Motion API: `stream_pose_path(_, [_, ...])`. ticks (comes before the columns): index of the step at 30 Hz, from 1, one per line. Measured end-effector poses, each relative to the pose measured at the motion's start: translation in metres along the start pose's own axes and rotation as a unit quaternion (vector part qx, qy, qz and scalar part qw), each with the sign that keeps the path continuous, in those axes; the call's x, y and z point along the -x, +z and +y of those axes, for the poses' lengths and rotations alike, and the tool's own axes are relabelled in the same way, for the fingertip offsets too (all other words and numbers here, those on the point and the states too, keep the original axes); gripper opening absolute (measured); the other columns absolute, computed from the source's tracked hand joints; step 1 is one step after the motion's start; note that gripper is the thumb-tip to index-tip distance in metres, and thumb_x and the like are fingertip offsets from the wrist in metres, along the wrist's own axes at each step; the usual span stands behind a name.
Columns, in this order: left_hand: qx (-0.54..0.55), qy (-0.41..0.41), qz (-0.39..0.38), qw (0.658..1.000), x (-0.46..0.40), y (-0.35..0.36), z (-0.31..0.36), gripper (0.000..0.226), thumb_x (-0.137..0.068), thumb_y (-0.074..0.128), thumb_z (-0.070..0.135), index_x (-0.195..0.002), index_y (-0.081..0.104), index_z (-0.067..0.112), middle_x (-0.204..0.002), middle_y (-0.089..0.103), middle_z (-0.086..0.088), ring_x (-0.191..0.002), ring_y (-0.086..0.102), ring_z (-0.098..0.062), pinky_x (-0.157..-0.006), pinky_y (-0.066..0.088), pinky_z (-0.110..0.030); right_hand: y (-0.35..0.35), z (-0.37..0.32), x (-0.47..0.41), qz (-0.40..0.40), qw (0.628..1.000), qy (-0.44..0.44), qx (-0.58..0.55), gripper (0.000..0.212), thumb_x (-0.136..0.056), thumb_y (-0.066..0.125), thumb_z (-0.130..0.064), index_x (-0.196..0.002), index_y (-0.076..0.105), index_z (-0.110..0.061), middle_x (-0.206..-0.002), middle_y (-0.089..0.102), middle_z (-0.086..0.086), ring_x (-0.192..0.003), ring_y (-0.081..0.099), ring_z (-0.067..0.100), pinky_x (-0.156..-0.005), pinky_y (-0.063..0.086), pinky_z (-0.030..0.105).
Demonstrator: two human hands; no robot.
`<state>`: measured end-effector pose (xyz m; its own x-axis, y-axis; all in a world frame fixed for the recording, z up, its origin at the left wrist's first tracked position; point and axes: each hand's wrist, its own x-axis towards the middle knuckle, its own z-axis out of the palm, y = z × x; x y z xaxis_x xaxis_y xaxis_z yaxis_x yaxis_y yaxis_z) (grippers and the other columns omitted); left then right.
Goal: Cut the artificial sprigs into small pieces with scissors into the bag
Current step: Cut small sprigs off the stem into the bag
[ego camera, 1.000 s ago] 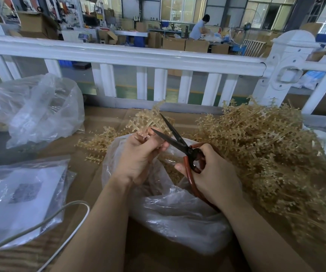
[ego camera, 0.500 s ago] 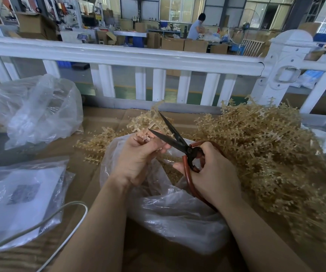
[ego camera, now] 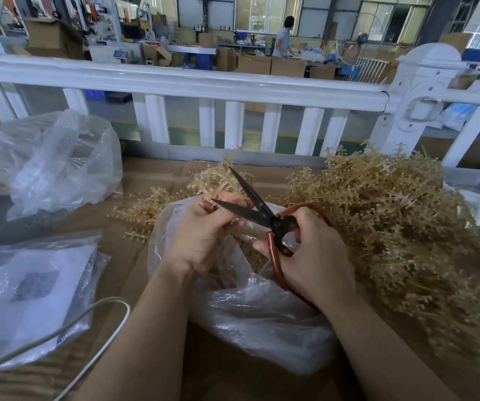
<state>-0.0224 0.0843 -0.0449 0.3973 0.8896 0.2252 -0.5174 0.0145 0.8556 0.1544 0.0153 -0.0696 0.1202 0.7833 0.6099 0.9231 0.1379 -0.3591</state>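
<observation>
Over the mouth of a clear plastic bag on the cardboard-covered table, the left hand pinches a short tan sprig between curled fingers, its stub poking up just past the fingertips. The right hand grips the red handles of the scissors, fingers curled through the loops; the dark blades stand apart in a V, the lower blade's tip touching the left fingertips beside the sprig. Cut pieces lie inside the bag under the hands. A large heap of uncut sprigs lies to the right of the bag, touching it, and a smaller scatter lies behind and left. Two other plastic bags sit well left, near a white cable. A white railing runs along the table's far edge.
</observation>
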Motion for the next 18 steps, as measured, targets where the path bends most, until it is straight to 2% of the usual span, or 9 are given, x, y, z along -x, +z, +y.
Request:
stream_pose_path(5, [-0.005, 0.005, -0.01, 1.0, -0.0002, -0.0001, -0.0008, 0.017, -0.076, 0.066, 0.002, -0.07, 0.076, 0.015, -0.07, 0.069, -0.001, -0.071, 0.065, -0.01, -0.075, 0.055, -0.023, 0.0011, 0.0036, -0.0002, -0.018, 1.0, 0.019, -0.003, 0.065, -0.072, 0.035, -0.095, -0.093, 0.042, -0.034, -0.081, 0.052, -0.018, -0.072, 0.054, 0.005, -0.058, 0.048, 0.026])
stream_pose_path(8, [-0.011, 0.014, -0.02, 1.0, -0.0002, -0.0006, -0.0014, 0.019, -0.077, 0.065, 0.001, -0.071, 0.076, 0.015, -0.073, 0.071, -0.002, -0.074, 0.066, -0.011, -0.075, 0.056, -0.023, 0.0019, 0.004, -0.0001, -0.021, 1.0, 0.019, -0.001, 0.066, -0.071, 0.03, -0.097, -0.093, 0.041, -0.035, -0.082, 0.051, -0.018, -0.073, 0.053, 0.004, -0.057, 0.047, 0.025])
stream_pose_path(14, [0.005, -0.004, -0.025, 1.0, -0.0013, -0.0053, -0.0032, 0.005, -0.073, 0.073, 0.006, -0.076, 0.076, 0.009, -0.08, 0.073, -0.008, -0.075, 0.07, -0.015, -0.075, 0.057, -0.024, 0.0024, 0.0048, -0.0002, -0.017, 1.0, 0.021, -0.006, 0.073, -0.07, 0.023, -0.101, -0.092, 0.041, -0.034, -0.081, 0.054, -0.016, -0.071, 0.055, 0.004, -0.056, 0.052, 0.028])
stream_pose_path(18, [0.005, -0.003, -0.034, 0.999, -0.0007, -0.0065, -0.0025, 0.008, -0.072, 0.081, 0.011, -0.079, 0.076, 0.01, -0.082, 0.074, -0.007, -0.077, 0.071, -0.015, -0.077, 0.057, -0.024, 0.003, 0.0048, -0.0007, -0.02, 1.0, 0.022, -0.009, 0.075, -0.068, 0.023, -0.101, -0.092, 0.042, -0.033, -0.082, 0.054, -0.017, -0.072, 0.055, 0.004, -0.059, 0.054, 0.03])
